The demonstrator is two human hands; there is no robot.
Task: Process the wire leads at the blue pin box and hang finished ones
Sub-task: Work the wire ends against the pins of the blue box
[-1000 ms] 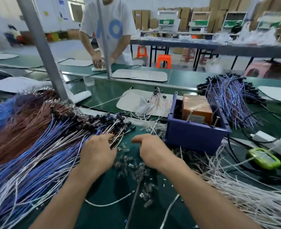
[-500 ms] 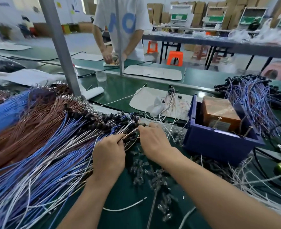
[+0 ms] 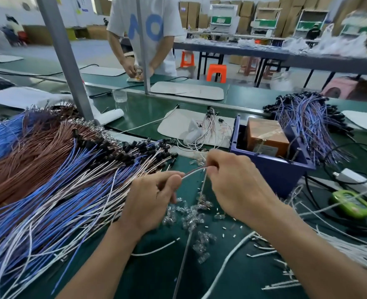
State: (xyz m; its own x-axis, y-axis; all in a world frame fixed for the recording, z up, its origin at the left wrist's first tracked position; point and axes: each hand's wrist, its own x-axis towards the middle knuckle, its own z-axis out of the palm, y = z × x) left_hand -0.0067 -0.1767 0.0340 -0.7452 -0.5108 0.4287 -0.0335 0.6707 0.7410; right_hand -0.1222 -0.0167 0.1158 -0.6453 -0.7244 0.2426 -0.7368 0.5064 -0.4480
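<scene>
A thin wire lead (image 3: 194, 171) stretches between my two hands above the green table. My left hand (image 3: 151, 200) pinches its near end, and my right hand (image 3: 234, 184) grips its far end with fingers closed. The blue pin box (image 3: 271, 169) stands just right of my right hand, with an orange carton (image 3: 265, 135) inside it. A large fan of blue, white and brown leads with black connectors (image 3: 74, 169) lies to the left. Another bundle of blue leads (image 3: 310, 124) hangs behind the box.
Small clear plastic housings (image 3: 189, 216) litter the table under my hands. White wires (image 3: 351, 249) pile at the right beside a green device (image 3: 353, 203). A grey metal post (image 3: 66, 61) rises at the left. A person in a white shirt (image 3: 146, 29) works across the table.
My hands have left the black-connector pile and drawn one lead out of it, lifting it up and toward the right. The view has shifted closer.
</scene>
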